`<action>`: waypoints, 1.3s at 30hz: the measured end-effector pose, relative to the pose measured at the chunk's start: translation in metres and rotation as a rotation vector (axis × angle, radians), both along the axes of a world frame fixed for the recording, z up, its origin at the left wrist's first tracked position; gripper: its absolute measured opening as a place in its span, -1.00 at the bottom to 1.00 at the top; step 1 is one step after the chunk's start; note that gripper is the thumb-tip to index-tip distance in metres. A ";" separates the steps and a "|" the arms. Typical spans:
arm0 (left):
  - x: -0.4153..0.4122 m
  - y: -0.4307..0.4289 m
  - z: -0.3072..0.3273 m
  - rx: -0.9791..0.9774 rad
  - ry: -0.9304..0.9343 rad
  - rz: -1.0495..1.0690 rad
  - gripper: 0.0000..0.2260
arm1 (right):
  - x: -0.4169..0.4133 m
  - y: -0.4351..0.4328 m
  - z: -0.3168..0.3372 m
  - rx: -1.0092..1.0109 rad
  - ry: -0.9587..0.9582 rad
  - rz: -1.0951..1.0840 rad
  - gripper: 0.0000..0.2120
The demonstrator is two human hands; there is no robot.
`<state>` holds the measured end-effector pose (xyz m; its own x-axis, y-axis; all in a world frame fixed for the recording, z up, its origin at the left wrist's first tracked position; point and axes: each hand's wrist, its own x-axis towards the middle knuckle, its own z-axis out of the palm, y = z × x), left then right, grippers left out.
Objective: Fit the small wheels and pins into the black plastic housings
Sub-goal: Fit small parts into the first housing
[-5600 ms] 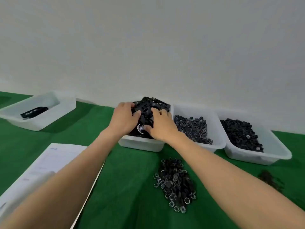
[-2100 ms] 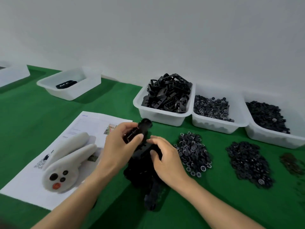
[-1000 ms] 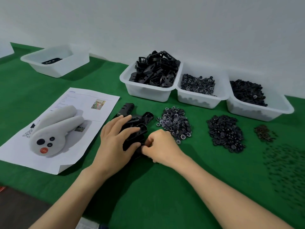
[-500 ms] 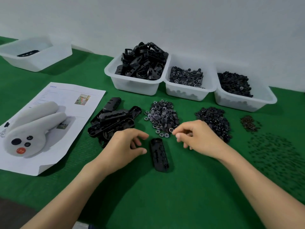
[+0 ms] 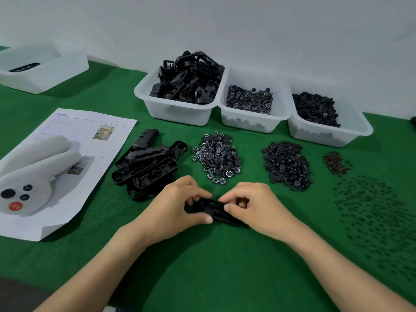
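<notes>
While the housing (image 5: 212, 210) is worked on the green cloth (image 5: 202, 266), it is gripped by the left hand (image 5: 175, 210), with the fingers curled over its far edge and the thumb pressed against its near edge. The thumb and forefinger of the right hand (image 5: 256, 209) are closed together on the housing's upper face, and the other fingers are curled. Whether a wheel is pinched between them cannot be told.

The housing lies flat. Its long axis runs from about 9 o'clock to between 3 and 4 o'clock, and its right end is hidden under the right hand.

No seated wheel or pin is visible, so the task is judged to be at an early stage.

Seen from the housing, the stock is laid out as follows:
- A pile of empty housings (image 5: 146, 167) lies at 10 o'clock.
- Patterned wheels (image 5: 217, 157) lie at 12 o'clock.
- Plain black wheels (image 5: 286, 164) lie at 1 o'clock.
- Scattered pins (image 5: 373, 217) lie at 3 o'clock.

Nearly all of this stock is judged to remain unfitted.
</notes>
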<state>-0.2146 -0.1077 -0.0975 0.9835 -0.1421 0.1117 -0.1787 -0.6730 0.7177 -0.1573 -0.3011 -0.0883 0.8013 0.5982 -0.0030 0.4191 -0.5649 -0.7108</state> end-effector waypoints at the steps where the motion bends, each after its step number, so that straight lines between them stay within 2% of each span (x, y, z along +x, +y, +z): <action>1: -0.002 -0.001 -0.001 0.007 0.005 -0.008 -0.63 | 0.001 -0.001 0.001 0.005 -0.004 0.011 -0.90; 3: -0.004 -0.003 -0.002 0.028 -0.002 -0.002 -0.66 | 0.009 -0.002 0.003 0.051 -0.022 -0.044 -0.94; 6: -0.004 -0.009 -0.003 0.032 -0.013 0.045 -0.67 | 0.029 0.001 0.002 0.032 -0.171 -0.210 -0.93; 10: -0.004 -0.014 -0.004 0.027 -0.026 0.080 -0.64 | 0.042 0.010 -0.002 -0.081 -0.299 -0.197 -0.81; 15: -0.006 -0.014 -0.004 0.018 -0.034 0.069 -0.65 | 0.040 0.016 -0.008 -0.113 -0.339 -0.236 -0.79; 23: -0.009 -0.012 -0.005 -0.017 -0.043 0.055 -0.64 | 0.041 0.017 -0.004 -0.155 -0.323 -0.225 -0.94; 25: -0.009 -0.011 -0.005 -0.017 -0.037 0.056 -0.64 | 0.040 0.013 -0.001 -0.013 -0.179 -0.293 -0.90; 28: -0.009 -0.010 -0.006 -0.009 -0.032 0.058 -0.64 | 0.035 0.010 0.009 0.426 0.451 -0.408 -0.90; 30: -0.008 -0.010 -0.007 -0.008 -0.031 0.063 -0.64 | 0.031 0.008 0.013 0.534 0.689 -0.391 -0.89; 33: -0.008 -0.010 -0.007 -0.008 -0.031 0.064 -0.64 | 0.027 0.008 0.016 0.552 0.779 -0.347 -0.88; 39: -0.008 -0.010 -0.008 -0.007 -0.019 0.073 -0.62 | 0.023 0.014 0.020 0.564 0.814 -0.280 -0.91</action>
<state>-0.2224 -0.1177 -0.1059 0.9890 -0.0689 0.1311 -0.1427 -0.6799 0.7193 -0.1346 -0.2870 -0.0687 0.7930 0.4726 -0.3844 -0.4040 -0.0642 -0.9125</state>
